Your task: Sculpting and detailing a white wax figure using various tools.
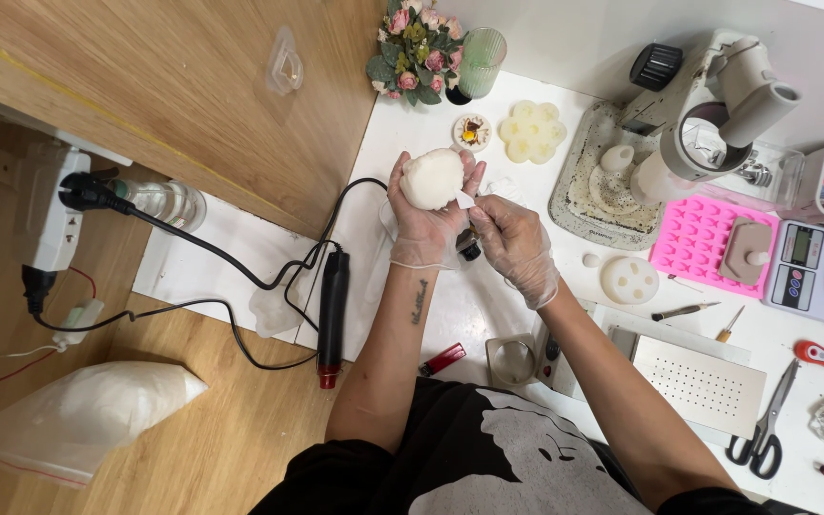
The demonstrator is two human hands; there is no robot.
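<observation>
My left hand [428, 221], in a thin clear glove, is raised over the white table [450, 305] and cups a round white lump [431, 178] in its palm. My right hand [517, 246], also gloved, is right beside it and pinches a small white scrap [466, 199] at the lump's lower right edge. A small dark bottle [469, 248] sits partly hidden under the hands.
A black heat tool [332, 315] with its cord lies left of my arm. A red lighter [442, 360] lies near my elbow. A pink mould [698, 234], scale [817, 272], microscope [717, 105], scissors [765, 429], flower pot [417, 48] and white moulds surround the hands.
</observation>
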